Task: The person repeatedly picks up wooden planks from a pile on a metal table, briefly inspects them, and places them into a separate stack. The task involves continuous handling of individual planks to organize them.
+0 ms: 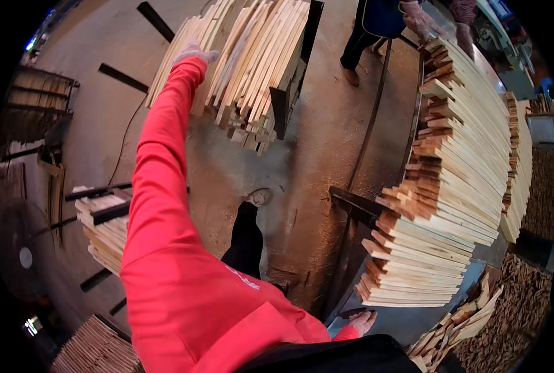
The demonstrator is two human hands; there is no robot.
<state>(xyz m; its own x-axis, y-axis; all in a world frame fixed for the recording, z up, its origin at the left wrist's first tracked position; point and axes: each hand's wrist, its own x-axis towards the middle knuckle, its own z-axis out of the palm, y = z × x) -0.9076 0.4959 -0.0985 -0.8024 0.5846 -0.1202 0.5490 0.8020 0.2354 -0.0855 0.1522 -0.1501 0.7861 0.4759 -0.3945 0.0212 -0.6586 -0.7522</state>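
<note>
My left arm, in a red sleeve, stretches out to a stack of pale wooden strips point(261, 53) on a rack with dark metal uprights. There my left hand point(195, 53), in a thin light glove, rests on the strips with its thumb out to the side. Low on the right, my right hand point(363, 321) is at the edge of a metal table point(389, 323), fingers loosely extended and holding nothing visible. Just beyond it, a long row of wooden strips point(423, 261) lies side by side on that table, with uneven brownish ends facing left.
Across the table's far end, a co-worker's hands point(421, 22) are near the row. A dark metal bar point(355, 202) juts from the table's left side. More strips point(106, 230) sit on a rack at left. Broken wood pieces point(460, 323) lie at lower right. Sawdust covers the floor.
</note>
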